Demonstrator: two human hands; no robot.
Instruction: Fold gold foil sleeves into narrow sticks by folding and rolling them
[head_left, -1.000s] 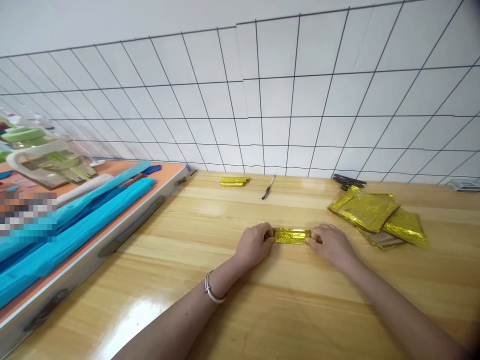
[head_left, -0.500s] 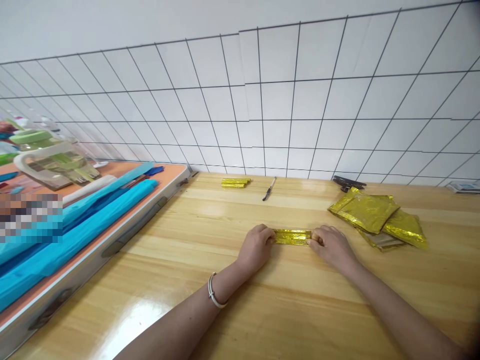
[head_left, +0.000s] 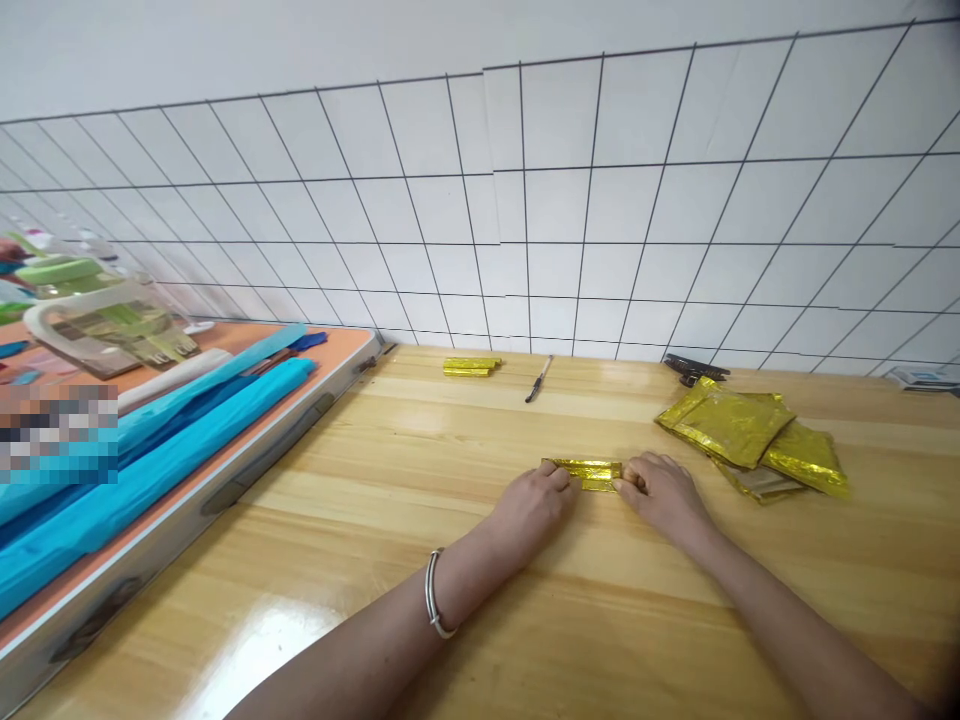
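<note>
A narrow folded strip of shiny gold foil (head_left: 598, 474) lies flat on the wooden table (head_left: 360, 500) between my hands. My left hand (head_left: 536, 505), with a silver bangle at the wrist, is closed over the strip's left part, its knuckles on top and its thumb hidden. At the right end my right hand (head_left: 663, 492) pinches the strip between thumb and curled fingers. Right of it lies a loose pile of gold foil packets (head_left: 739, 425). Another small folded gold piece (head_left: 471, 367) rests near the wall.
A black-tipped pen (head_left: 539, 380) lies near the wall, and a black clip (head_left: 697, 368) sits behind the packets. On the left an orange-topped board (head_left: 352, 350) bears blue rolled material (head_left: 247, 405) and a clear green-lidded container (head_left: 64, 272).
My left hand has slid right along the gold strip and now covers more of its left part. My right hand has stayed at the right end.
</note>
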